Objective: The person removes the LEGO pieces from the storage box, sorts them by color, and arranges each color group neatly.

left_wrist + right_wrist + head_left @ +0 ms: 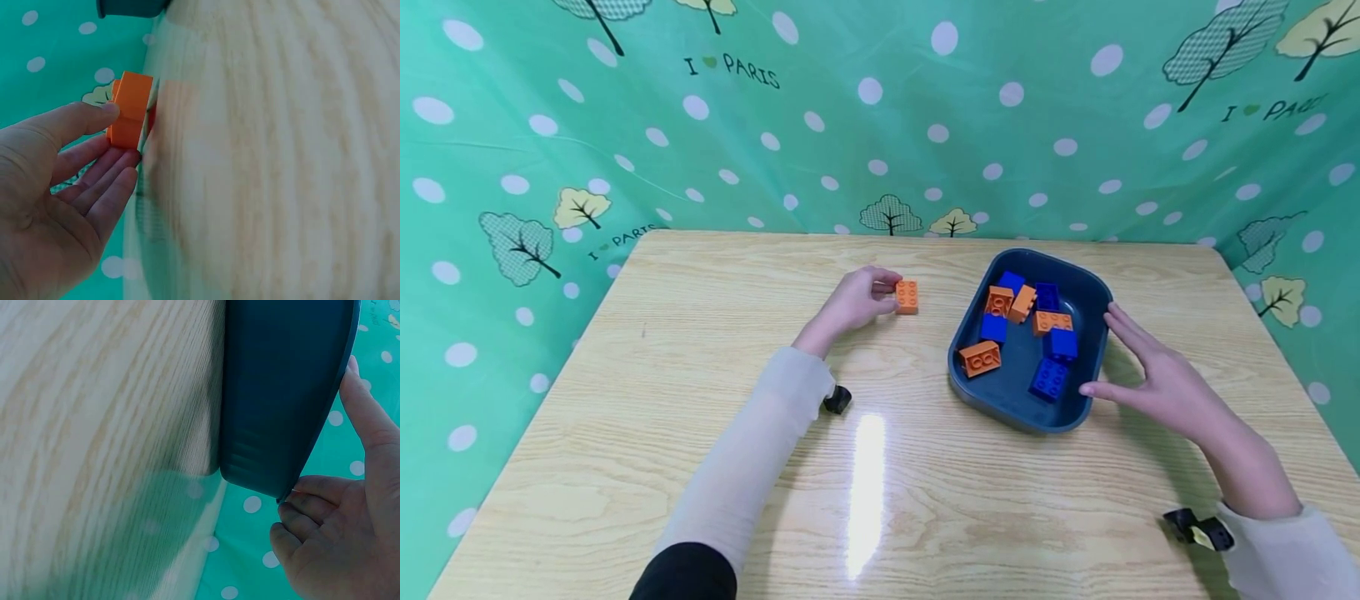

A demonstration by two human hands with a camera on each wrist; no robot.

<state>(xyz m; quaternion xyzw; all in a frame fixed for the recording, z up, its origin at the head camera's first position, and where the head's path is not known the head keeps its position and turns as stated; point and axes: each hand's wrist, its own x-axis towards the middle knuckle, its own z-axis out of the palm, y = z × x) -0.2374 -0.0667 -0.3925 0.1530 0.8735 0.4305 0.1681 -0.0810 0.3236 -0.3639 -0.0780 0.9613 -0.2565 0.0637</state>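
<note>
At the middle of the table, my left hand (857,300) pinches an orange toy brick (907,297) at its left side. Its studs face up. In the left wrist view the thumb presses one face of the orange brick (131,109), and the fingers lie around its near end. A dark blue-grey bin (1030,421) stands right of that brick, holding several orange bricks (980,359) and blue bricks (1049,379). My right hand (1165,383) is spread along the bin's right side, thumb and fingertips at the rim; the right wrist view shows them at the bin (281,394) too.
The wooden table (625,433) reaches back to a green dotted cloth (880,125) that hangs behind and at both sides. Black straps with small devices (838,400) sit at both wrists. A bright light reflection lies on the table's front middle.
</note>
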